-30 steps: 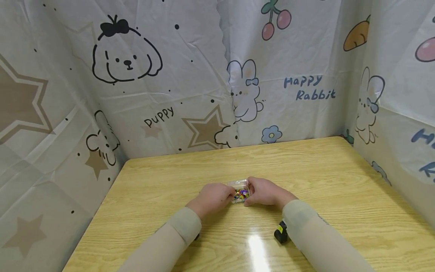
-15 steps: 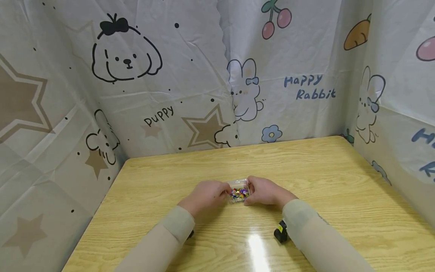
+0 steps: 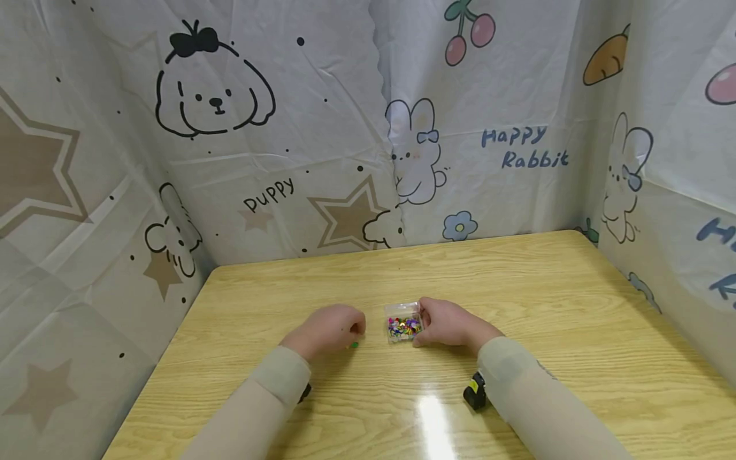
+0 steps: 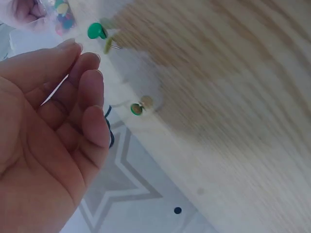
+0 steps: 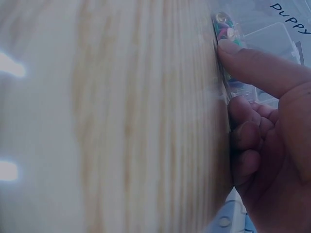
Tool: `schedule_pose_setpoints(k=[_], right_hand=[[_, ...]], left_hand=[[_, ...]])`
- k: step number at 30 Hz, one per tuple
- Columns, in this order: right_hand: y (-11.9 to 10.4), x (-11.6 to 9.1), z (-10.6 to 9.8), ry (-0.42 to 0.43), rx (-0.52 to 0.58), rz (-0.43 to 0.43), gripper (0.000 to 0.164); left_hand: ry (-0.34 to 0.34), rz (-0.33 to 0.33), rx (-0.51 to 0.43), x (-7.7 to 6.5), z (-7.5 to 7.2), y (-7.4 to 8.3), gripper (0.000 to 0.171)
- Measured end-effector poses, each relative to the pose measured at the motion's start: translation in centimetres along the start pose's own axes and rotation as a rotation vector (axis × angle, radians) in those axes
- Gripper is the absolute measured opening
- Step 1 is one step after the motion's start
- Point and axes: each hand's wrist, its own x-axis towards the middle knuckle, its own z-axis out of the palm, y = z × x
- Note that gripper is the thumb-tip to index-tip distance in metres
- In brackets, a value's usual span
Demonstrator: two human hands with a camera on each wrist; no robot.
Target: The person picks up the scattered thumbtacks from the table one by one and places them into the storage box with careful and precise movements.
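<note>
A small clear plastic box [image 3: 404,326] of colourful thumbtacks stands on the wooden table with its clear lid [image 5: 272,41] raised. My right hand [image 3: 451,322] grips the box's right side between thumb and fingers. To the left of the box, my left hand [image 3: 330,329] hovers just over the table, fingers loosely bent, nothing visible between them. Just off its fingertips in the left wrist view are a green thumbtack [image 4: 96,30], a yellowish one [image 4: 108,46] with its pin showing, and another green one [image 4: 136,109]. Whether all of them lie still on the wood, I cannot tell.
Printed cloth [image 3: 322,128] hangs around the back and sides of the table [image 3: 259,300]. A black wrist camera [image 3: 475,392] sits under the right sleeve, and part of another [image 3: 305,392] shows by the left sleeve.
My left hand has drawn away from the box to the left, and green shows on the table beneath its fingers. The right hand keeps its hold on the box, which has barely moved.
</note>
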Motion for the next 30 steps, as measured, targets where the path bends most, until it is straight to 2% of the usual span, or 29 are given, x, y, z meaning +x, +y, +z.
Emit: schedule_pose_setpoints(k=[6,12,24,30], right_hand=[[0.1,0.0,0.0,-0.001,0.008,-0.004,0.044],[0.1,0.0,0.0,-0.002,-0.006,-0.001,0.044],[0.3,0.1,0.1,0.0,-0.003,-0.002,0.045],[0.1,0.0,0.0,0.001,-0.003,0.004,0.044]], left_hand=[[-0.014,-0.041,-0.007,-0.6,0.1,-0.6,0.018],[-0.049,-0.084,0.011,-1.0,0.2,-1.0,0.016],[-0.005,-0.057,0.039,-1.1,0.8,-1.0,0.026],[0.013,-0.065,0.053,-1.0,1.0,-0.8,0.027]])
